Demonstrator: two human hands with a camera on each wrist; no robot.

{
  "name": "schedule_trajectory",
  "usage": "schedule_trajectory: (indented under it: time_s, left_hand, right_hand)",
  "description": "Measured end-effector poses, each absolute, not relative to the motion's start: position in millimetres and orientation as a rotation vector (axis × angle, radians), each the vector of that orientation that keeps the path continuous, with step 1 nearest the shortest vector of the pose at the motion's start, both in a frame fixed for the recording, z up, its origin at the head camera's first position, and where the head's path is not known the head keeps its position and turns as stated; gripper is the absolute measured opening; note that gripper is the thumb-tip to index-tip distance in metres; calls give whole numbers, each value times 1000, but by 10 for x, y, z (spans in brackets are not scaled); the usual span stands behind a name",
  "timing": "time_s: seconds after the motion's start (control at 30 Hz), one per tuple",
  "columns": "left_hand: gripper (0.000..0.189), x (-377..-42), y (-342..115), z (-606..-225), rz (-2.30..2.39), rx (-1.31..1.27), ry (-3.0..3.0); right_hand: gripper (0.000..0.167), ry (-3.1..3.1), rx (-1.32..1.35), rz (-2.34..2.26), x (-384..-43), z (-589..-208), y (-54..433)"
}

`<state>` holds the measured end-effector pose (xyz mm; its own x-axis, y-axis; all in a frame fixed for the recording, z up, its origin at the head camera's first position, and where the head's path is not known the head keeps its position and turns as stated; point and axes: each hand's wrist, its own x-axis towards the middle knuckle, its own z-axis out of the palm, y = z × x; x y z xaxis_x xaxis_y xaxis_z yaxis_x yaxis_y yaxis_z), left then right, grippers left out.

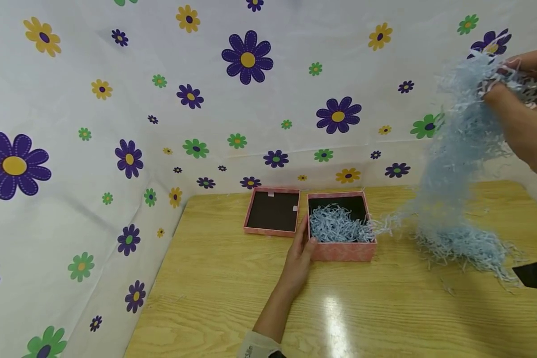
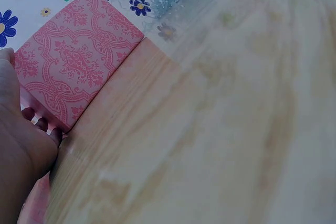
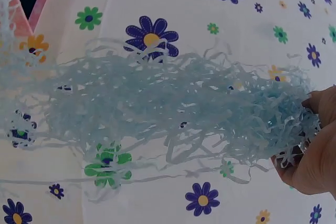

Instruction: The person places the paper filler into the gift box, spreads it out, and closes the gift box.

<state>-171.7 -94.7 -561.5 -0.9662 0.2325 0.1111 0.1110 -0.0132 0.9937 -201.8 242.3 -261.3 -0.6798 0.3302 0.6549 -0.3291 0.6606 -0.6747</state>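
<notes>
My right hand [image 1: 530,109] pinches a clump of pale blue shredded paper [image 1: 458,134] high above the table's right side. The clump hangs down in a long tangle, stretched out before the right hand [image 3: 310,150] in the right wrist view. Below it lies a pile of the same shreds [image 1: 470,246]. An open pink patterned box [image 1: 343,252] with a black inside holds more shredded paper [image 1: 335,223]. At the box's left side my left hand [image 1: 298,261] grips it, thumb near the front corner. The left wrist view shows that hand's fingers curled against the box [image 2: 79,56].
Left of the box lies its pink-rimmed lid [image 1: 272,211], black inside facing up. The wooden table [image 1: 214,278] meets white cloth walls [image 1: 268,114] printed with flowers. A black piece [image 1: 534,275] shows at the right edge. Loose strands stretch from the box toward the pile.
</notes>
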Motion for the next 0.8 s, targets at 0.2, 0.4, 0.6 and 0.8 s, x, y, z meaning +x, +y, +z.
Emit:
schedule_trajectory:
  time_s: [0.2,0.4,0.6,0.8]
  left_hand:
    - [61,-1722,-951,-5621,2152,393,2136]
    - [60,-1733,-952,-5634,2141,407,2168]
    - [60,-1742,-942,-5640,2132,400,2182]
    - [61,-1741,-950,-5626,2125,394,2197]
  right_hand:
    - [32,-2122,137,1057,-1974,-2487,2132]
    - [29,-2095,288,1019,-2018,-2416,1838]
    - [25,-2057,369,1213,-2093,-2405,1586]
    - [21,-2019,473,1396,-2149,-2509,1312]
